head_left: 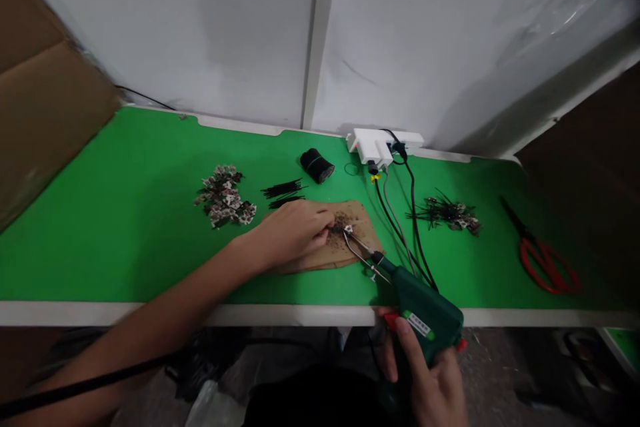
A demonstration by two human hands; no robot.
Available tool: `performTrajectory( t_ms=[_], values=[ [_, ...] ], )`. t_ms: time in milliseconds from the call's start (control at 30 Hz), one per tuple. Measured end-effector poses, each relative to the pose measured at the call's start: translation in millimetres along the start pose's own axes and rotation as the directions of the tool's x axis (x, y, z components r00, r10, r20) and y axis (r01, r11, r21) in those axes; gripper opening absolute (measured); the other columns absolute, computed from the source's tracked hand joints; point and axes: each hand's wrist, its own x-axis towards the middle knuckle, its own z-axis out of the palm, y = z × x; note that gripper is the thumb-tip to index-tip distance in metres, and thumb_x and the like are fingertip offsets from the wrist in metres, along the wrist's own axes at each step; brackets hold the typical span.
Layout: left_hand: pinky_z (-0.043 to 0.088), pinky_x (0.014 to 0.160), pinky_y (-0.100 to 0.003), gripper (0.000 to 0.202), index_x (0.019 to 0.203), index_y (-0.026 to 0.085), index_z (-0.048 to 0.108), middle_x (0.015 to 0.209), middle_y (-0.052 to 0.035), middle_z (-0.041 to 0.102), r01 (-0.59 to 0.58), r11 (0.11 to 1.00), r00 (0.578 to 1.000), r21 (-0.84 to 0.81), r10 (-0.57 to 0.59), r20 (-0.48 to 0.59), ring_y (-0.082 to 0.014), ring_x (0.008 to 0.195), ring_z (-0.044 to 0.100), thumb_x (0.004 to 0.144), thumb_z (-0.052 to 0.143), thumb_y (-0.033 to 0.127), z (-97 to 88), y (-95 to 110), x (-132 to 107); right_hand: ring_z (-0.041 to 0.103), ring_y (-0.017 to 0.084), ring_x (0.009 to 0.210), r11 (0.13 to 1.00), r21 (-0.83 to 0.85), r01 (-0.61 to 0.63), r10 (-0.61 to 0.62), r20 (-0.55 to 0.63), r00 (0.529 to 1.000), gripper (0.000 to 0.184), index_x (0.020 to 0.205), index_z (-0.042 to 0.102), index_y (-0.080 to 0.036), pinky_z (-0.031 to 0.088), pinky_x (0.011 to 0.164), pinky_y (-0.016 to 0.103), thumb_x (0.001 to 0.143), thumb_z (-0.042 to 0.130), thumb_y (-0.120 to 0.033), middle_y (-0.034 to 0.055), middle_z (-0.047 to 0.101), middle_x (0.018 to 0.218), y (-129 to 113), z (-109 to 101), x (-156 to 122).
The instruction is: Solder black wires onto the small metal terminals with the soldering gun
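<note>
My right hand (425,374) is wrapped round the handle of a green soldering gun (430,310) with a red trigger. Its tip and thin solder feed tube meet at a small whitish metal part (349,230) on a scorched cardboard pad (367,234). Just left of that tip, my left hand (300,227) has its fingers pinched together over the pad. What they hold is hidden, too small to make out. Beyond this hand lie short black wires (283,190) and a banded bundle of black wires (317,166).
A pile of small metal parts (225,197) sits on the green mat (150,234). Parts with black wires (447,212) lie at right, beside red-handled scissors (543,257). Cables run from a white power strip (373,147) near the wall. A cardboard box (50,94) stands at left.
</note>
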Motion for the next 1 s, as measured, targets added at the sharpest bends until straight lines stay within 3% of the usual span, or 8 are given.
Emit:
performTrajectory(
  t_ms=[100,233,433,600,733,900,1000],
  values=[
    [0.044,0.074,-0.032,0.015,0.093,0.015,0.072,0.098,-0.0071,0.073,-0.016,1.0,1.0,0.014,0.017,-0.018,-0.0213,0.086,0.067,0.098,0.058,0.018,1.2,-1,-1,0.045,0.014,0.057,1.0,-0.006,-0.031,0.031,-0.013,0.999,0.058,0.102,0.067,-0.016,0.036,0.056,0.025,0.091,0.074,-0.072,0.0006,0.049,0.062,8,-8,4],
    [0.045,0.075,-0.032,0.015,0.095,0.016,0.071,0.097,-0.0069,0.072,-0.016,1.0,0.997,0.013,0.017,-0.07,-0.0209,0.086,0.066,0.098,0.057,0.018,2.3,-3,-1,0.044,0.013,0.058,0.997,0.077,-0.019,0.009,0.131,0.991,0.054,0.11,0.064,-0.015,0.038,0.056,0.023,0.095,0.073,-0.066,-0.0002,0.047,0.063,14,-17,9],
    [0.044,0.075,-0.032,0.022,0.096,0.015,0.07,0.093,-0.0074,0.07,-0.005,1.0,0.994,0.001,0.005,-0.107,-0.0197,0.082,0.063,0.102,0.05,0.021,1.1,-5,0,0.041,0.013,0.059,0.993,0.002,-0.118,0.118,0.029,0.993,0.066,0.124,0.067,-0.016,0.029,0.05,0.02,0.09,0.074,-0.072,0.0012,0.049,0.065,2,-13,4],
    [0.042,0.076,-0.031,0.02,0.094,0.016,0.071,0.094,-0.0062,0.071,-0.074,0.995,0.992,-0.067,0.066,-0.111,-0.0182,0.082,0.063,0.104,0.054,0.022,4.9,-5,1,0.042,0.013,0.062,0.991,0.114,-0.064,0.05,0.12,0.991,0.049,0.111,0.066,-0.018,0.039,0.061,0.022,0.095,0.074,-0.063,-0.0005,0.044,0.066,8,-18,6],
    [0.042,0.076,-0.031,0.016,0.095,0.016,0.072,0.096,-0.0053,0.074,-0.068,0.988,0.993,-0.136,0.053,-0.109,-0.0189,0.084,0.065,0.102,0.059,0.023,8.5,-5,2,0.042,0.013,0.064,0.995,0.066,-0.071,0.064,0.115,0.991,0.057,0.126,0.067,-0.018,0.038,0.061,0.021,0.095,0.072,-0.065,0.0002,0.047,0.068,8,-20,8],
    [0.042,0.077,-0.031,0.014,0.094,0.017,0.073,0.096,-0.0041,0.076,-0.039,0.983,0.992,-0.178,0.017,-0.125,-0.0188,0.084,0.066,0.101,0.062,0.023,11.0,-4,3,0.041,0.012,0.061,0.985,0.141,-0.096,0.075,0.145,0.987,0.049,0.111,0.067,-0.018,0.038,0.06,0.023,0.094,0.075,-0.063,-0.0008,0.045,0.068,1,-18,8],
    [0.042,0.077,-0.031,0.015,0.093,0.017,0.072,0.094,-0.0039,0.076,-0.041,0.984,0.99,-0.174,0.016,-0.142,-0.0183,0.083,0.067,0.101,0.061,0.022,12.2,-3,3,0.041,0.012,0.062,0.986,0.133,-0.1,0.084,0.126,0.989,0.052,0.116,0.068,-0.018,0.038,0.06,0.022,0.093,0.076,-0.064,-0.0002,0.048,0.07,1,-17,8]
  ],
)
